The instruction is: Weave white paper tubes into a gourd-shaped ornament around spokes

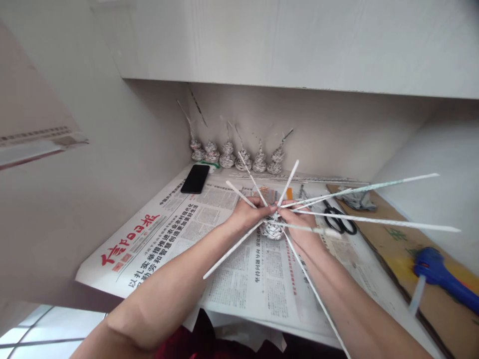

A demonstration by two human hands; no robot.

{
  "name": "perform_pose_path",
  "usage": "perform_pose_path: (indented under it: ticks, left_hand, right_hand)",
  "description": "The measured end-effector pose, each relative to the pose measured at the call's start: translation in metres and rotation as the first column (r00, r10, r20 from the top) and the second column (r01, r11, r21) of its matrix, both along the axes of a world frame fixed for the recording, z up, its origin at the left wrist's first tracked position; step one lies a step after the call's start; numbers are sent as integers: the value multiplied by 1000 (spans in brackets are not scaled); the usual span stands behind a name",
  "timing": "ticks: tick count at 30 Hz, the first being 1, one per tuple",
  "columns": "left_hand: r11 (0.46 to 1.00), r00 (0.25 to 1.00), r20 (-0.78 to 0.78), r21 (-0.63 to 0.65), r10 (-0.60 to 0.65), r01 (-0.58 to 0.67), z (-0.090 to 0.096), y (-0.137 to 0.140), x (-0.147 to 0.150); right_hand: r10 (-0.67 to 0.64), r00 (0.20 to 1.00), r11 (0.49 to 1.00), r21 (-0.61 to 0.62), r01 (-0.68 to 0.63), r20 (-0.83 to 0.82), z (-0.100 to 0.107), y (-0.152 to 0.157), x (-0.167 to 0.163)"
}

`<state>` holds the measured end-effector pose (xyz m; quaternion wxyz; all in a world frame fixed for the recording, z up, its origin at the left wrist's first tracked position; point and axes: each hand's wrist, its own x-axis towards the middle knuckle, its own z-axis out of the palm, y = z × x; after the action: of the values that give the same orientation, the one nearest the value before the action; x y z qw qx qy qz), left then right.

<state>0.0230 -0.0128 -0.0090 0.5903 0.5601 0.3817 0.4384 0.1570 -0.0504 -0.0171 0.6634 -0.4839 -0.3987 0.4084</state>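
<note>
Between my two hands is a small round woven paper piece (273, 228), with several rolled paper sticks (368, 218) fanning out of its top in all directions. My left hand (247, 212) grips its upper left side, thumb and fingers closed near the base of the sticks. On the other side my right hand (297, 217) pinches the sticks at the top right of the weave. Both sets of fingertips meet close together there, and the fingers partly cover the weave. One long stick hangs down toward the table's front edge, across my right forearm.
Newspaper (224, 279) covers the table. Several finished-looking woven gourd shapes (243, 159) line the back wall, near a black phone (195, 179). Black-handled scissors (340, 221) lie right of my hands. Farther right, a blue glue gun (443, 274) rests on cardboard (396, 244). A panel (292, 45) overhangs the back.
</note>
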Motion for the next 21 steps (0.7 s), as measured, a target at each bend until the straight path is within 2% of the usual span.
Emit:
perform_pose_path:
  ticks: [3, 7, 14, 19, 21]
  left_hand:
    - [999, 999, 40, -31, -13, 14, -1, -1, 0]
    - [996, 992, 123, -85, -19, 29, -6, 4, 1]
    - [999, 995, 94, -34, -15, 18, -1, 2, 0]
    - [989, 979, 198, -124, -53, 79, 2, -3, 1]
    - [984, 978, 191, -140, -84, 112, 0, -2, 1]
  right_hand:
    - [33, 999, 999, 13, -33, -28, -2, 0, 0]
    - [31, 999, 999, -33, -32, -24, 0, -1, -2]
    - [-24, 995, 998, -57, 18, -97, 10, -4, -4]
    - [1, 996, 997, -80, -8, -85, 4, 1, -1]
    - [-12, 998, 996, -85, 6, -66, 1, 1, -1]
